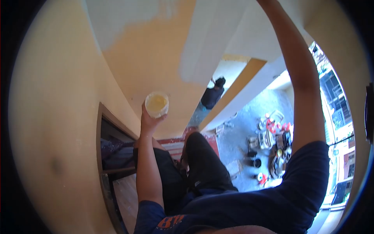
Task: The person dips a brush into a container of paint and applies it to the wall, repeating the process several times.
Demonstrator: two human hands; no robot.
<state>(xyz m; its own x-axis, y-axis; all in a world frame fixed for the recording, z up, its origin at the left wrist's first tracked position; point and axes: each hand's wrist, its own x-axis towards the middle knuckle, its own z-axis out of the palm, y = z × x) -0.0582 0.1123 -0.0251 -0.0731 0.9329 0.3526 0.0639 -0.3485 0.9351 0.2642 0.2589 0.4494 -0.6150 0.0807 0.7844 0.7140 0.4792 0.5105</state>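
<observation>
My left hand (pixel 149 120) is wrapped round a whitish plastic tub (pixel 163 113), held out in front of the wall. Pale yellow paint (pixel 157 103) shows inside it. My right arm (pixel 298 66) reaches up past the top edge, so the hand itself and anything in it are out of sight. The wall ahead (pixel 152 58) is orange-cream, with a whiter coat (pixel 128 19) in its upper part. A whitish band (pixel 198 50) runs down beside it.
A dark-framed opening (pixel 100 136) lies at lower left. Far below, another person (pixel 212 95) is by a pale wall. Buckets (pixel 256 162), pots (pixel 278 163) and other items crowd the grey floor (pixel 243 124). Beneath my legs is a red-edged ledge (pixel 210 142).
</observation>
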